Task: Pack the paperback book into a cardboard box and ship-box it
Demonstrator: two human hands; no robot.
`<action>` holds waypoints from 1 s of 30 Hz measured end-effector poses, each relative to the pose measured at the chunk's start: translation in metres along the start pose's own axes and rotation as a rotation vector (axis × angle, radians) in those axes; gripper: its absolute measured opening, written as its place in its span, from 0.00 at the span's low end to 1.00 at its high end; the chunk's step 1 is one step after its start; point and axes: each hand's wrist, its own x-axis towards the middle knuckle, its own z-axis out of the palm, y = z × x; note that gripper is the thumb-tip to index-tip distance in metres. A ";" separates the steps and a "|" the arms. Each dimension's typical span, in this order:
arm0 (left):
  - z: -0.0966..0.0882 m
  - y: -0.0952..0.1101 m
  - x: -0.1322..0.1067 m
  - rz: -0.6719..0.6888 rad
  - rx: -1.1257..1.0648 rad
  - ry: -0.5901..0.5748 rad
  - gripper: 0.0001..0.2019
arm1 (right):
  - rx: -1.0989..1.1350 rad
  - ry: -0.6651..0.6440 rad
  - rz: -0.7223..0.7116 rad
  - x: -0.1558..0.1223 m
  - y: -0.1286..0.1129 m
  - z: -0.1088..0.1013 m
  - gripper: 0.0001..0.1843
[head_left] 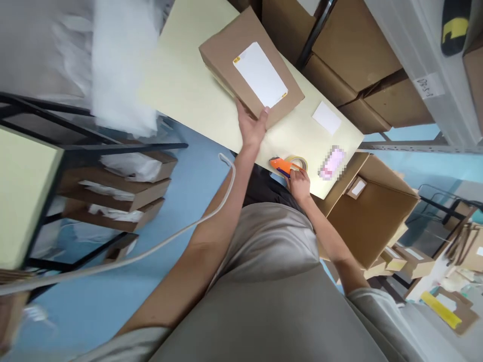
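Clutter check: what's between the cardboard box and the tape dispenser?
Nothing: head view shows bare table between the cardboard box, held by the left hand, and the tape dispenser in the right hand.

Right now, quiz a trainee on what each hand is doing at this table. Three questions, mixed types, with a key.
1. Multiple choice: what does the left hand hold by its edge?
A) the cardboard box
B) a loose white slip
C) a roll of bubble wrap
2. True or false: the right hand has its fingers on the orange tape dispenser.
3. Fill in: the box lies on a pale yellow ____.

Key: 1 A; 2 true; 3 table.
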 end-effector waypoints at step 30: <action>-0.078 -0.028 0.026 -0.201 -0.028 -0.296 0.46 | -0.206 -0.002 0.033 0.119 0.076 -0.086 0.32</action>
